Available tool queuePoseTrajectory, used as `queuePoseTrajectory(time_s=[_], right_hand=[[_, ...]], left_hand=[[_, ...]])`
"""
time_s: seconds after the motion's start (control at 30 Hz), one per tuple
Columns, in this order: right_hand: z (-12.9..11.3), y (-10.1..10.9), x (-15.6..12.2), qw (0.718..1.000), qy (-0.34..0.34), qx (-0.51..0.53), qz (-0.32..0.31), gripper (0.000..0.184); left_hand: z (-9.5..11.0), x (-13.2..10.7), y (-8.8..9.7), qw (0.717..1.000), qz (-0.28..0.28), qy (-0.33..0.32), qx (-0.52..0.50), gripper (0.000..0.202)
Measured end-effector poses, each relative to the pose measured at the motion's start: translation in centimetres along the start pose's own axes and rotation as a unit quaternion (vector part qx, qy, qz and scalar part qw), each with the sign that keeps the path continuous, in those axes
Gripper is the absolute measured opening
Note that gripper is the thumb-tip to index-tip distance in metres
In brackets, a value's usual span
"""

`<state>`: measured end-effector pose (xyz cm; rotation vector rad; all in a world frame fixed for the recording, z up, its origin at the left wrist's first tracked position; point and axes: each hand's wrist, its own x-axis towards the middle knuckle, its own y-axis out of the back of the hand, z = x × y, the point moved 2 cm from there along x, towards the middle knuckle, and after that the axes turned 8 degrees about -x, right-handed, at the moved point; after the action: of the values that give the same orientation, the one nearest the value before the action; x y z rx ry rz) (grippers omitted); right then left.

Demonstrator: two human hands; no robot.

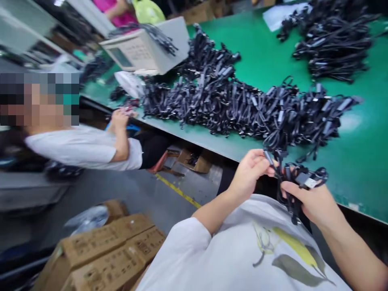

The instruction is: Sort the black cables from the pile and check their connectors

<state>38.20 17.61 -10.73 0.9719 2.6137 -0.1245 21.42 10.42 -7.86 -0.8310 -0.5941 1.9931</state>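
Note:
My right hand (312, 200) is closed around a small bunch of black cables (292, 173), held over the front edge of the bench. A connector with a white label (309, 182) sticks up from that bunch. To its left, my left hand (253, 169) pinches a slim grey-black cable connector (269, 157) between thumb and fingers. Just beyond both hands lies a long heap of bundled black cables (230, 105) along the bench. Where the pinched connector's cable runs is hard to make out among the others.
The green bench (251, 40) also holds another cable pile (336, 44), a white sheet (285, 15) and a box-shaped instrument (145, 50) with cables on top. A co-worker (81, 145) sits at left. Cardboard boxes (115, 250) stand on the floor at lower left.

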Motion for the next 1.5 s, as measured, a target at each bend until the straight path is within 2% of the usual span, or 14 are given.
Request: queuePoseTrajectory(time_s=[0.1, 0.2, 0.33, 0.5, 0.63, 0.8, 0.97, 1.17, 1.23, 1.3, 1.37, 1.4, 1.43, 1.5], right_hand=[[0.3, 0.3, -0.3, 0.998, -0.046, 0.044, 0.006, 0.035], [-0.5, 0.2, 0.2, 0.995, -0.047, 0.090, 0.011, 0.041], [-1.1, 0.0, 0.4, 0.986, -0.061, 0.153, -0.011, 0.051], [-0.7, -0.3, 0.2, 0.988, -0.058, 0.145, -0.004, 0.049], [-0.9, -0.1, -0.2, 0.986, -0.058, 0.151, 0.027, 0.052], [-1.9, 0.1, -0.3, 0.982, -0.093, 0.164, -0.011, 0.046], [-2.2, 0.0, -0.2, 0.954, -0.159, 0.248, -0.055, 0.045], [-1.9, -0.1, 0.0, 0.937, -0.193, 0.284, -0.061, 0.043], [-1.7, -0.1, 0.1, 0.945, -0.177, 0.267, -0.061, 0.043], [-1.5, 0.0, 0.1, 0.968, -0.131, 0.210, -0.033, 0.041], [-1.4, 0.4, -0.1, 0.995, -0.045, 0.086, 0.026, 0.035], [-1.5, 0.6, -0.2, 0.998, 0.013, -0.001, 0.063, 0.030], [-1.6, 0.8, -0.5, 0.988, 0.074, -0.097, 0.100, 0.025], [-1.8, 0.9, -1.2, 0.929, 0.185, -0.276, 0.161, 0.018]], left_hand=[[-0.1, 0.0, 0.0, 1.000, -0.018, 0.007, -0.006, 0.042], [-0.4, -0.1, -0.4, 0.999, -0.032, 0.004, -0.006, 0.038], [-0.4, 0.0, -0.8, 0.999, -0.030, 0.012, -0.030, 0.036], [-0.8, 0.0, -0.9, 0.998, -0.045, 0.034, -0.025, 0.039], [-1.1, 0.2, -0.7, 0.999, -0.042, -0.005, 0.027, 0.045], [-1.0, 0.6, -0.8, 0.998, -0.032, -0.006, 0.059, 0.048], [-0.7, 0.7, -1.1, 0.997, -0.012, 0.013, 0.073, 0.056], [-0.6, 0.8, -1.0, 0.997, -0.011, 0.016, 0.078, 0.057], [-0.7, 0.9, -0.9, 0.997, -0.020, 0.014, 0.079, 0.056], [-0.7, 0.9, -0.7, 0.996, -0.036, 0.006, 0.084, 0.054], [-0.8, 1.0, -0.6, 0.993, -0.058, -0.015, 0.097, 0.058], [-0.8, 1.0, -0.6, 0.992, -0.066, -0.027, 0.105, 0.062], [-0.8, 1.0, -0.6, 0.990, -0.069, -0.039, 0.113, 0.065], [-0.8, 0.9, -0.5, 0.988, -0.060, -0.056, 0.129, 0.064]])
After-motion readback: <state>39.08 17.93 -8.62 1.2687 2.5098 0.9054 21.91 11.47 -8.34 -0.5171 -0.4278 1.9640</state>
